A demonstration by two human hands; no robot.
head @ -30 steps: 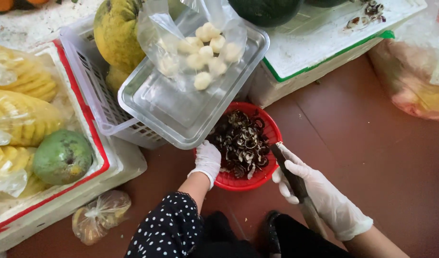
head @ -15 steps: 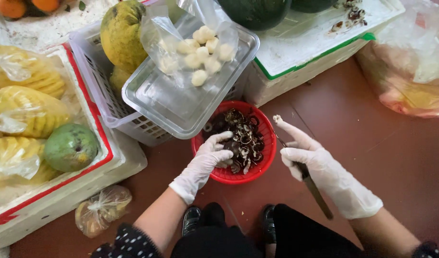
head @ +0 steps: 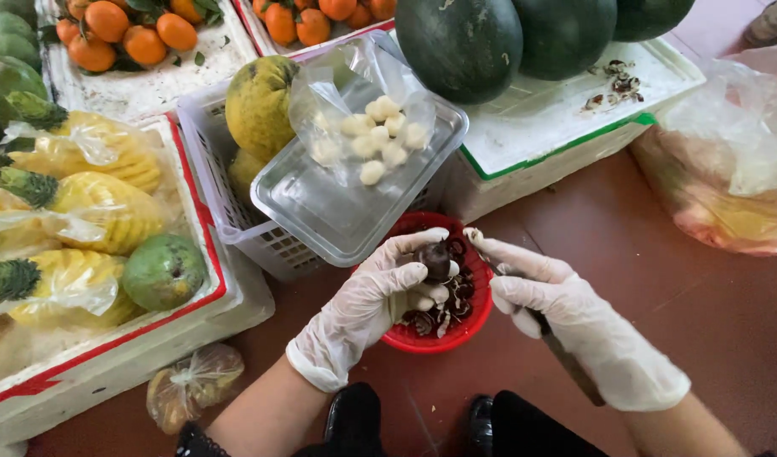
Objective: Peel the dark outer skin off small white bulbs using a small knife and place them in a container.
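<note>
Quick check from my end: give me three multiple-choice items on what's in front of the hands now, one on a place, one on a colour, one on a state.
1. Where does the clear plastic tray with the bag of peeled white pieces rest?
A. on the white slatted basket
B. on the floor
C. on the watermelons

2. What colour is the round bowl under the hands?
A. blue
B. red
C. white

3. What is the white-gloved left hand doing?
A. lying flat and empty
B. gripping a pineapple
C. holding a small dark round fruit in its fingers

Answers:
1 A, the tray's edge sits across the basket's rim.
2 B, its rim shows red beside the dark peelings.
3 C, the fruit sits between the fingers, while the white-gloved right hand grips a knife.
</note>
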